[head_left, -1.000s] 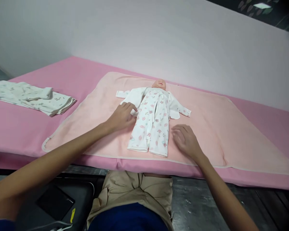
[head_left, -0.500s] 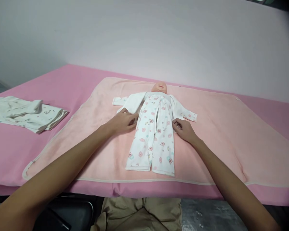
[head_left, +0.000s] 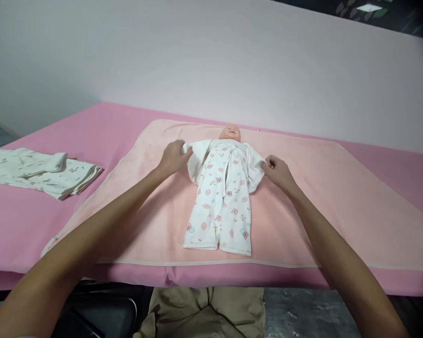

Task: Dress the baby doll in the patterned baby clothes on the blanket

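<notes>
A baby doll (head_left: 230, 133) lies on its back on a peach blanket (head_left: 303, 206), its head toward the wall. Over its body are a white baby top (head_left: 199, 157) and white printed baby pants (head_left: 221, 202), legs toward me. My left hand (head_left: 175, 157) is closed on the top's sleeve at the left, lifting it out sideways. On the other side, my right hand (head_left: 278, 170) pinches the end of the opposite sleeve. Both sleeve cuffs are hidden by my fingers. The doll's arms and legs do not show.
Folded printed baby clothes (head_left: 38, 171) lie at the left on the pink table cover (head_left: 102, 126). A pale wall (head_left: 197, 61) rises behind the table. Below the front edge are a black chair (head_left: 95, 310) and my lap in khaki trousers (head_left: 207, 310).
Both hands have moved from the pants' sides up and outward to the sleeves. The sleeves, which lay flat and spread, are now gripped and raised. The camera view has tilted up slightly.
</notes>
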A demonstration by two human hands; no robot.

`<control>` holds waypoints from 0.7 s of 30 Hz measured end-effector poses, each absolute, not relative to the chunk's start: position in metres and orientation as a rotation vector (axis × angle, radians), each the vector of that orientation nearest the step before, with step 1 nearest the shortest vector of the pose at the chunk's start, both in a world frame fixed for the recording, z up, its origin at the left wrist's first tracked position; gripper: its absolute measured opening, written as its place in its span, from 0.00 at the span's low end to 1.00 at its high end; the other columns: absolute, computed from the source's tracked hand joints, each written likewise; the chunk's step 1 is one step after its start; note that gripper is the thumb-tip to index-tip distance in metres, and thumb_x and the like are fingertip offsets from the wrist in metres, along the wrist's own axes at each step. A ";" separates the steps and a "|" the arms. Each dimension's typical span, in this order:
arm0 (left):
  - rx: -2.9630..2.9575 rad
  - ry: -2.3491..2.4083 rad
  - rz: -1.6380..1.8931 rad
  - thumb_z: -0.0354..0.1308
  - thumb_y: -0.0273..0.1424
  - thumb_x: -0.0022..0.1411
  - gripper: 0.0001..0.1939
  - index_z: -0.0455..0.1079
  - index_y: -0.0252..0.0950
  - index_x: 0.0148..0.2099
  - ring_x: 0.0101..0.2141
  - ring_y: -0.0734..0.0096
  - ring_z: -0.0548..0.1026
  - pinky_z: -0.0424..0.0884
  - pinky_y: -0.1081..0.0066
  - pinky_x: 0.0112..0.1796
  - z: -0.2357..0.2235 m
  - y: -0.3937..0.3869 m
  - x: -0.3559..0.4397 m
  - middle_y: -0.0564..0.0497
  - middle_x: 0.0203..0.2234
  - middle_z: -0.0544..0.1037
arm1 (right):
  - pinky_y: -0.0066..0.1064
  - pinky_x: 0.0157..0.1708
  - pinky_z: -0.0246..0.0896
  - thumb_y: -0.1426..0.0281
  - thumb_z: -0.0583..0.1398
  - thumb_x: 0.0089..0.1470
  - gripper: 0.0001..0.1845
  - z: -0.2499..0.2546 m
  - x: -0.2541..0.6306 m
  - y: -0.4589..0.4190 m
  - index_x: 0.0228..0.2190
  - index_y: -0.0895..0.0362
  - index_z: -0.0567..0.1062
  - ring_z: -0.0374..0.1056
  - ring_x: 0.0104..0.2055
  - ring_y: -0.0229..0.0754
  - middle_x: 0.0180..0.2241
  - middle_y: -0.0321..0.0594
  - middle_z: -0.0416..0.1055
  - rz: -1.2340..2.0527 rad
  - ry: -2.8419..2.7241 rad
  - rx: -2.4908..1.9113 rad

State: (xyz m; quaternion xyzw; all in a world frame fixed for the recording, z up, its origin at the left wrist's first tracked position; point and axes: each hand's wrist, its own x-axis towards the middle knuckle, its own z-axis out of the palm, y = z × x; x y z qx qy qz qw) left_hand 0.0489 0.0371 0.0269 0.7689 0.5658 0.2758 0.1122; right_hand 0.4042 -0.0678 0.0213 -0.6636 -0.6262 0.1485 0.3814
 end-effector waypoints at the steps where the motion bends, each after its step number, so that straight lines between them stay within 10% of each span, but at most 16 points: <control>1: 2.385 1.510 1.027 0.50 0.41 0.75 0.12 0.67 0.40 0.43 0.47 0.48 0.75 0.69 0.52 0.49 0.037 0.031 0.067 0.39 0.43 0.79 | 0.34 0.33 0.53 0.65 0.61 0.62 0.15 0.035 0.391 -0.063 0.28 0.51 0.59 0.56 0.30 0.41 0.27 0.32 0.58 0.299 -1.616 -1.514; 9: 2.808 0.984 1.044 0.60 0.39 0.68 0.22 0.64 0.39 0.60 0.59 0.43 0.71 0.68 0.48 0.56 -0.003 -0.022 0.060 0.36 0.63 0.74 | 0.43 0.45 0.63 0.59 0.63 0.65 0.13 0.000 0.372 -0.104 0.44 0.51 0.67 0.66 0.43 0.51 0.42 0.45 0.72 0.101 -2.003 -1.328; 16: 2.492 1.364 0.598 0.54 0.34 0.67 0.04 0.62 0.41 0.41 0.38 0.48 0.76 0.66 0.49 0.48 -0.022 -0.035 0.060 0.45 0.33 0.79 | 0.39 0.32 0.53 0.63 0.59 0.61 0.15 -0.034 0.363 -0.112 0.28 0.50 0.58 0.61 0.32 0.49 0.30 0.40 0.70 0.306 -1.864 -1.681; 21: 2.292 1.397 0.812 0.59 0.39 0.68 0.10 0.62 0.42 0.44 0.32 0.56 0.77 0.67 0.59 0.40 -0.002 -0.042 0.061 0.51 0.33 0.80 | 0.37 0.30 0.47 0.59 0.59 0.65 0.22 -0.004 0.359 -0.119 0.26 0.51 0.54 0.57 0.27 0.45 0.23 0.36 0.63 0.209 -1.671 -1.745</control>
